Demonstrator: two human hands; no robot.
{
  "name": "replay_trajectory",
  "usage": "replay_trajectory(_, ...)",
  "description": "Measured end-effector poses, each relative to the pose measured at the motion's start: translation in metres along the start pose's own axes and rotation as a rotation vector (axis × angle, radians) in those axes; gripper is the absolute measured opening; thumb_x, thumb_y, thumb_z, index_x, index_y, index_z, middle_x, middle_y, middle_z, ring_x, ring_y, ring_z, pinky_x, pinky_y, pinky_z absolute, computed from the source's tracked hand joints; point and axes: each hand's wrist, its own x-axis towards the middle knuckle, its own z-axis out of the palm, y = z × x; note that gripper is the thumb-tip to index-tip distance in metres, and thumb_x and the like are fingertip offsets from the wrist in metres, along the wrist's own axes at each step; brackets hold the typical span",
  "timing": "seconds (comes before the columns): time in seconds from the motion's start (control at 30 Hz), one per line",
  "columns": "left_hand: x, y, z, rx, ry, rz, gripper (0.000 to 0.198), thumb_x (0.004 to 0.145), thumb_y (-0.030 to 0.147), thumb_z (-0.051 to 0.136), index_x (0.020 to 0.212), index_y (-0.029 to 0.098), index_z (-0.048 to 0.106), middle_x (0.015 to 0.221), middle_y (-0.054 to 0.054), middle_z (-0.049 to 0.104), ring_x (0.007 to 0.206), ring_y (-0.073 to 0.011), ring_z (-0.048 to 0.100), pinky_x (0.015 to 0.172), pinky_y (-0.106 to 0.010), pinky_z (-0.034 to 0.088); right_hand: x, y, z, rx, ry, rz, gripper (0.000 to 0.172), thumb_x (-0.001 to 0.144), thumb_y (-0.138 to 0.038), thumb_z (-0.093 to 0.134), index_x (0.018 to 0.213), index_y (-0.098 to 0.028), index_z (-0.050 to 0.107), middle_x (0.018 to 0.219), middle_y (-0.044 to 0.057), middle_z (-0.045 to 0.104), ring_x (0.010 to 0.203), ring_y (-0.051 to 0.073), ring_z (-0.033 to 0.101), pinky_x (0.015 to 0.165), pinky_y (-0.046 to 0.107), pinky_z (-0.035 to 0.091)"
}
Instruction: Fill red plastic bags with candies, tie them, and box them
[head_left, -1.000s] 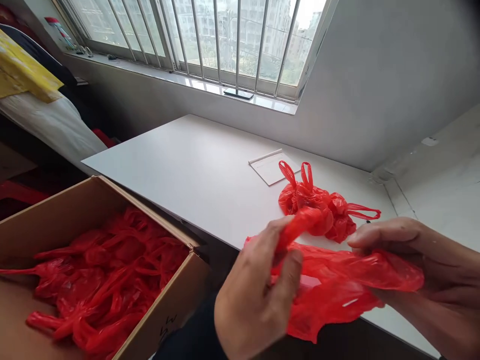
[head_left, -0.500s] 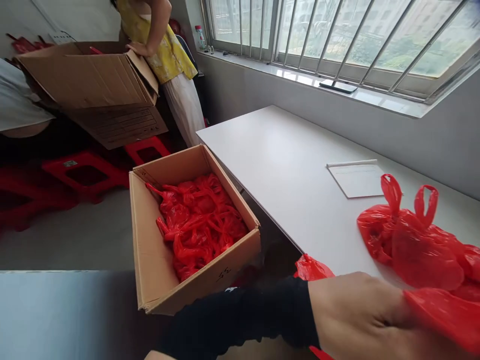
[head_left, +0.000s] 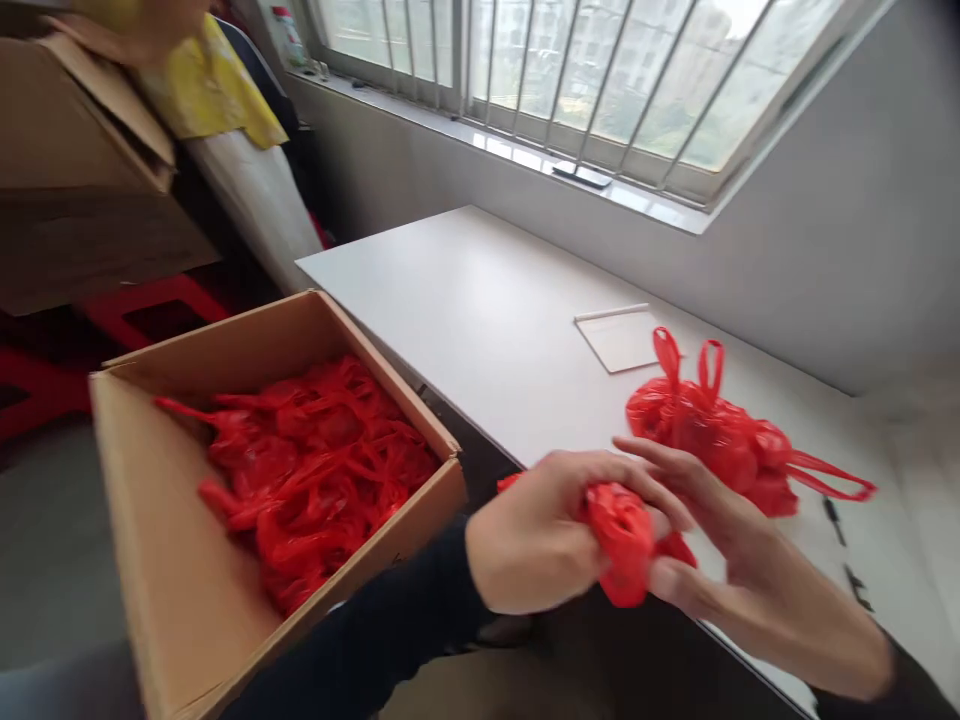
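Note:
My left hand point(head_left: 551, 535), in a dark sleeve, is closed around a bunched red plastic bag point(head_left: 622, 540) above the near edge of the white table. From the right comes my right hand point(head_left: 739, 560), its fingers stretched out and apart. Its thumb is close against the bag; whether it presses on it I cannot tell. Just behind the hands, several red plastic bags point(head_left: 720, 435) with looped handles lie in a heap on the table. To the left, an open cardboard box point(head_left: 187, 620) holds many more knotted red bags point(head_left: 322, 470).
The white table point(head_left: 450, 300) runs along the wall under a barred window, with a notepad point(head_left: 619, 340) on it and small black items point(head_left: 834, 520) at right. A phone point(head_left: 581, 176) lies on the sill. At upper left, a person point(head_left: 240, 150) handles another cardboard box point(head_left: 75, 130) near red stools point(head_left: 161, 305).
The view has swung to the right. My left hand has drawn back from the bag heap with a red bag in its grip. My right hand has come into view beside it.

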Motion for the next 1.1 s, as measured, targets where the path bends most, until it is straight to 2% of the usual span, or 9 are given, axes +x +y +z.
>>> replay_trajectory(0.1,0.006,0.007,-0.006,-0.013,0.115,-0.078,0.009,0.087,0.016,0.065,0.092,0.013,0.072,0.079,-0.005,0.065,0.074,-0.0146,0.060,0.073,-0.029,0.054,0.019,-0.002,0.001,0.346,-0.051,0.119,0.043,0.096,-0.038,0.061,0.138,-0.033,0.051,0.127,0.005,0.067,0.115,0.022,0.067,0.093,0.034,0.060)
replay_trajectory(0.2,0.011,0.009,-0.010,0.073,0.133,-0.097,0.017,0.093,0.028,0.064,0.094,0.013,0.071,0.075,-0.003,0.064,0.068,-0.0120,0.057,0.067,-0.026,0.052,0.026,0.001,0.001,0.477,-0.054,0.103,0.035,0.096,-0.035,0.064,0.130,-0.030,0.058,0.125,0.004,0.067,0.113,0.021,0.066,0.096,0.034,0.057)
replay_trajectory(0.43,0.016,0.003,-0.016,0.398,0.104,0.027,0.013,0.096,0.020,0.054,0.100,0.017,0.066,0.102,-0.006,0.073,0.094,-0.0182,0.068,0.085,-0.029,0.053,0.019,-0.002,0.010,0.171,0.229,0.032,0.020,0.099,-0.024,0.059,0.118,-0.024,0.064,0.110,0.004,0.070,0.103,0.019,0.065,0.089,0.035,0.053)
replay_trajectory(0.63,0.020,0.004,-0.004,0.736,0.112,0.021,0.029,0.092,0.006,0.047,0.108,0.024,0.064,0.091,0.005,0.072,0.077,-0.0097,0.062,0.076,-0.021,0.047,0.013,-0.005,0.008,0.216,0.368,0.120,0.009,0.097,-0.024,0.063,0.103,-0.026,0.069,0.088,-0.003,0.071,0.078,0.014,0.065,0.072,0.029,0.052)
replay_trajectory(0.7,0.023,0.005,0.000,0.637,0.123,-0.024,0.018,0.098,0.018,0.046,0.104,0.023,0.062,0.086,0.003,0.069,0.069,-0.0095,0.059,0.069,-0.021,0.047,0.010,-0.006,0.006,0.289,0.381,0.166,0.007,0.096,-0.027,0.064,0.101,-0.027,0.070,0.087,-0.004,0.072,0.078,0.013,0.066,0.071,0.028,0.053)
replay_trajectory(0.8,0.027,0.006,-0.002,0.290,0.103,-0.160,0.031,0.103,0.044,0.042,0.105,0.020,0.062,0.071,0.002,0.062,0.056,-0.0104,0.055,0.057,-0.023,0.047,0.007,-0.010,0.003,0.273,0.493,0.170,0.004,0.096,-0.028,0.066,0.097,-0.027,0.070,0.083,-0.005,0.070,0.075,0.012,0.065,0.069,0.026,0.052)
replay_trajectory(0.9,0.033,0.008,-0.007,0.091,0.077,-0.207,0.036,0.102,0.049,0.044,0.108,0.019,0.064,0.073,-0.001,0.064,0.063,-0.0131,0.061,0.065,-0.026,0.052,0.005,-0.017,0.002,0.119,0.644,0.059,0.006,0.096,-0.018,0.065,0.095,-0.024,0.068,0.083,-0.004,0.070,0.078,0.012,0.062,0.073,0.027,0.050)
replay_trajectory(1.0,0.040,0.013,-0.009,0.122,0.080,-0.173,0.033,0.101,0.046,0.049,0.108,0.019,0.067,0.086,-0.004,0.068,0.077,-0.0148,0.064,0.077,-0.028,0.053,0.005,-0.025,0.001,0.067,0.701,-0.035,0.011,0.095,-0.011,0.064,0.096,-0.021,0.066,0.087,-0.002,0.070,0.082,0.013,0.061,0.078,0.027,0.050)
replay_trajectory(1.1,0.045,0.020,-0.006,0.271,0.055,-0.145,0.024,0.098,0.040,0.059,0.099,0.018,0.070,0.088,-0.003,0.068,0.081,-0.0136,0.062,0.077,-0.024,0.050,0.007,-0.027,-0.003,0.180,0.610,-0.084,0.009,0.093,-0.015,0.067,0.091,-0.023,0.065,0.083,-0.005,0.068,0.078,0.011,0.058,0.073,0.025,0.049)
